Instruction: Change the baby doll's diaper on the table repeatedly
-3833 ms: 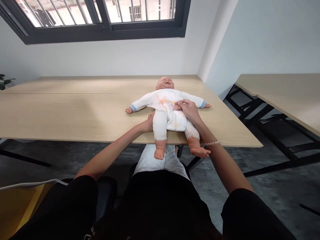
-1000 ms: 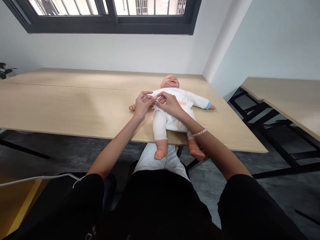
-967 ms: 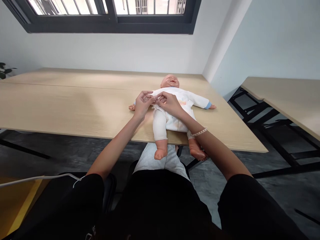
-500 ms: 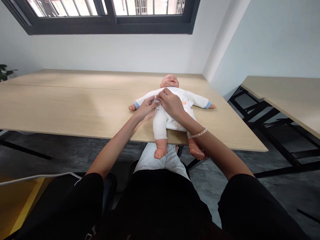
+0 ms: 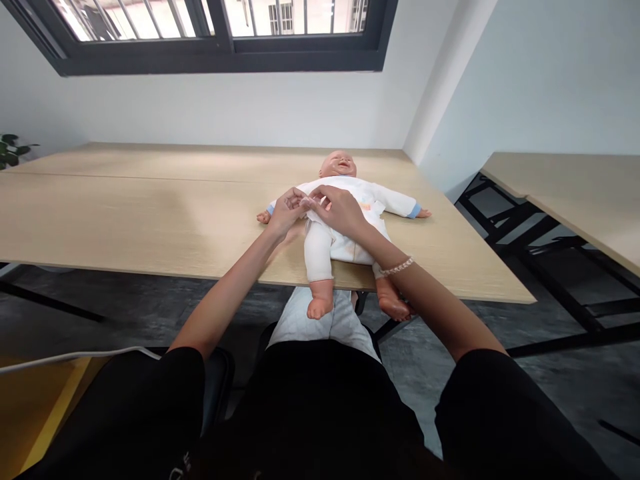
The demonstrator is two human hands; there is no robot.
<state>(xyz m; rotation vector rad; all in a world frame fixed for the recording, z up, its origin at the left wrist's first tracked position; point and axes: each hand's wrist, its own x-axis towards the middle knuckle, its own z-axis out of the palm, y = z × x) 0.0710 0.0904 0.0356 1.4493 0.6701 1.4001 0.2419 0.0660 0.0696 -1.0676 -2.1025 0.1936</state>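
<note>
A baby doll [image 5: 340, 163] in a white romper [image 5: 350, 243] with blue cuffs lies on its back on a long wooden table [image 5: 150, 220], its bare feet hanging over the near edge. My left hand [image 5: 284, 212] and my right hand [image 5: 339, 208] meet over the doll's left side of the chest, near its outstretched arm. Both pinch the white fabric of the romper between fingertips. A beaded bracelet [image 5: 397, 267] circles my right wrist.
A second wooden table [image 5: 575, 193] on a black frame stands at the right, across a gap of dark floor. A window with a dark frame [image 5: 220, 57] runs above the wall. A plant's leaves [image 5: 10, 150] show at the far left. A white cable [image 5: 75, 357] crosses my left knee.
Since 3.8 s ago my hands rose from the doll's hip and belly to its chest. In the last second they stayed there, shifting their pinch on the fabric slightly.
</note>
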